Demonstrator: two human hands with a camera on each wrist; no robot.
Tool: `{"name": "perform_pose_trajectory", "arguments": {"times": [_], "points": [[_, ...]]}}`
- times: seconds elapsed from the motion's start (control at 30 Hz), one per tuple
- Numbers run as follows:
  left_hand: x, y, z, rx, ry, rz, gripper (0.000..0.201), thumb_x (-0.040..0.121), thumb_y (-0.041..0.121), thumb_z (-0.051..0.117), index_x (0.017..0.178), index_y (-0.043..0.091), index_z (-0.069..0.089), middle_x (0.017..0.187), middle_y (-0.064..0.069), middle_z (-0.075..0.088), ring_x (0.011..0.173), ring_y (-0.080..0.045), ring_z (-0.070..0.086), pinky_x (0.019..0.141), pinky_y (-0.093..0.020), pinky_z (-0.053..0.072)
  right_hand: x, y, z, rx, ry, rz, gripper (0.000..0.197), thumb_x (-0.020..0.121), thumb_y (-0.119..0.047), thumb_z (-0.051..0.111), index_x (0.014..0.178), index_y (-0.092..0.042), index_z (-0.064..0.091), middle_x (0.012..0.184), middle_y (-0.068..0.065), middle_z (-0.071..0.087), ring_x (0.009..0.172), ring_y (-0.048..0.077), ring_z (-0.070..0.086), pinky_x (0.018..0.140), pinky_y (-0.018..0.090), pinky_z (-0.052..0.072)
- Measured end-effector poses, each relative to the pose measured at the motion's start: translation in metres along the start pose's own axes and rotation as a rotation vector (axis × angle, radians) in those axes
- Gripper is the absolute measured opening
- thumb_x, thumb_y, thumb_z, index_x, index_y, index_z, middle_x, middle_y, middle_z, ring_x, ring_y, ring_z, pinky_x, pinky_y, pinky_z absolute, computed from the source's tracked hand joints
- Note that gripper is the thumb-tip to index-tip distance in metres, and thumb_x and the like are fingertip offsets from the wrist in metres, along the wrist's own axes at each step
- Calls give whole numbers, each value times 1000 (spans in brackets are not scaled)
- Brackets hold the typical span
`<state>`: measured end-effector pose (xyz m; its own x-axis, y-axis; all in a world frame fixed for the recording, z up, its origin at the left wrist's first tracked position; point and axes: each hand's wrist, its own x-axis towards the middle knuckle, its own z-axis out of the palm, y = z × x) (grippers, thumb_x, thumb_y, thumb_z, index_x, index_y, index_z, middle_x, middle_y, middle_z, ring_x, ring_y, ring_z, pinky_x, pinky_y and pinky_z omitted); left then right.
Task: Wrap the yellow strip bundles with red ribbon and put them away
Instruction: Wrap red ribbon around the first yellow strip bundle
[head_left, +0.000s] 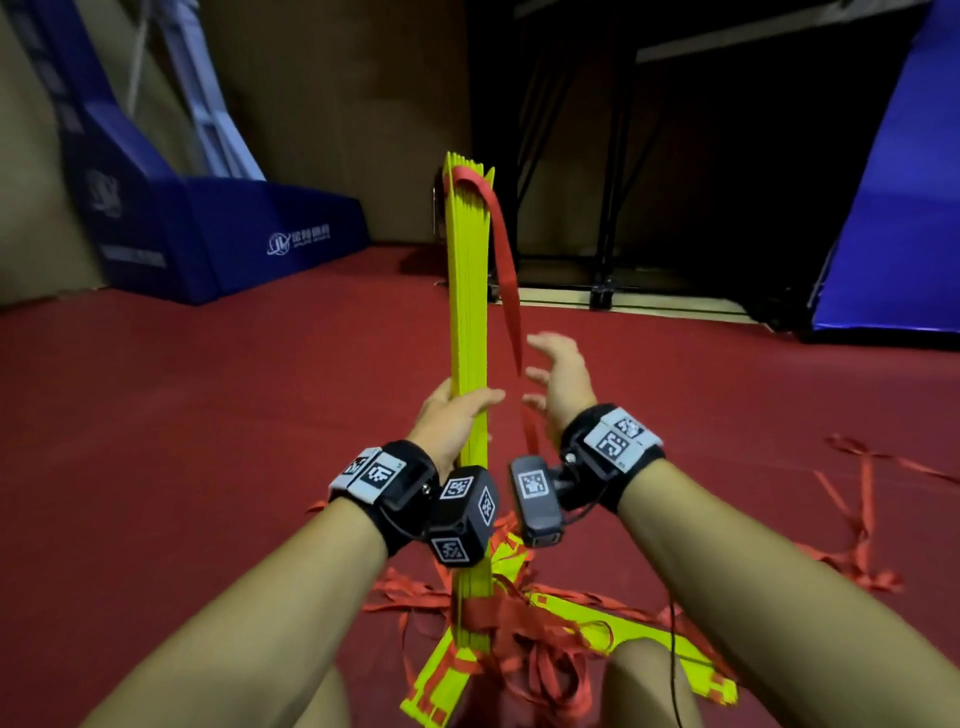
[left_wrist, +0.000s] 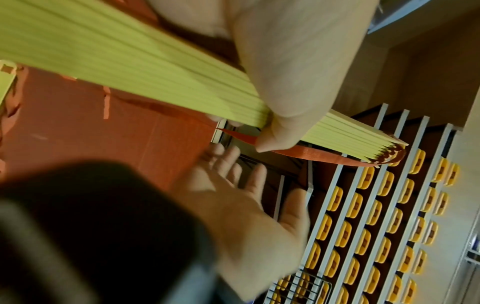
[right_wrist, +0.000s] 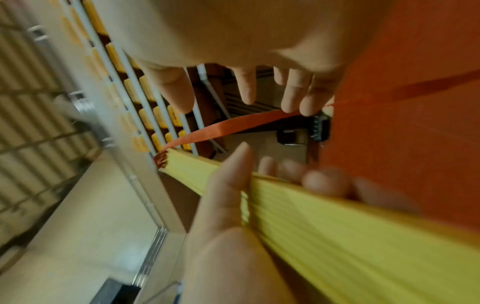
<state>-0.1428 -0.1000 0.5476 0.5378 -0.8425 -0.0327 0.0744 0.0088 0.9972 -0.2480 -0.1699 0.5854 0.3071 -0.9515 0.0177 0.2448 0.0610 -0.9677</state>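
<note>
Fingers and thumb of the left hand (head_left: 452, 415) clasp one yellow strip bundle (head_left: 467, 291) at mid-length, holding it upright, while the right hand (head_left: 561, 379) spreads its five fingers loose, gripping nothing, just beside the single red ribbon (head_left: 506, 260) draped over the bundle's top and hanging down its right side. The bundle's lower end, bound by one red band (head_left: 480, 613), sits among a tangle of loose ribbons (head_left: 535, 670) and two flat yellow strips (head_left: 431, 686) (head_left: 654, 636) on the red floor (head_left: 208, 415). Two blue pads (head_left: 223, 239) (head_left: 893, 208) flank the scene.
</note>
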Motion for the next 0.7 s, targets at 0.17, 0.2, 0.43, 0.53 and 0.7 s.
{"name": "perform_pose_trajectory", "arguments": {"times": [0.17, 0.2, 0.43, 0.53, 0.7], "points": [[-3, 0, -19, 19, -10, 14, 36, 70, 29, 86, 97, 14, 66, 83, -7, 62, 64, -21, 57, 62, -29, 47, 20, -49, 17, -427, 16, -360, 57, 80, -33, 71, 131, -18, 52, 119, -3, 58, 111, 18, 54, 94, 30, 43], [-4, -1, -24, 32, -9, 7, 47, 59, 32, 87, 98, 12, 69, 79, -6, 62, 65, -21, 56, 64, -30, 46, 25, -57, 21, -509, 15, -400, 70, 79, -36, 69, 142, -17, 46, 129, 1, 55, 118, 20, 52, 101, 32, 41], [0, 12, -66, 54, 62, 40, 45, 61, 21, 81, 103, 12, 67, 71, 2, 63, 59, -17, 57, 51, -24, 43, 39, -66, 49, -525, -247, -290, 21, 86, -24, 71, 95, -9, 59, 73, 7, 56, 53, 10, 58, 61, 31, 55], [6, 30, -80, 11, 90, 43, 29, 70, 19, 84, 93, 14, 67, 65, 1, 63, 58, -21, 57, 53, -26, 45, 34, -40, 61, -680, -334, -385, 38, 89, -31, 76, 65, -18, 49, 53, 1, 48, 40, 15, 51, 43, 27, 48], [22, 65, -92, -113, 212, 92, 20, 87, 19, 79, 83, 14, 60, 51, 10, 60, 57, -16, 61, 50, -23, 49, 9, 10, 79, -689, -555, -260, 40, 87, -50, 72, 67, -19, 57, 55, 3, 57, 43, 17, 54, 50, 35, 51]]}}
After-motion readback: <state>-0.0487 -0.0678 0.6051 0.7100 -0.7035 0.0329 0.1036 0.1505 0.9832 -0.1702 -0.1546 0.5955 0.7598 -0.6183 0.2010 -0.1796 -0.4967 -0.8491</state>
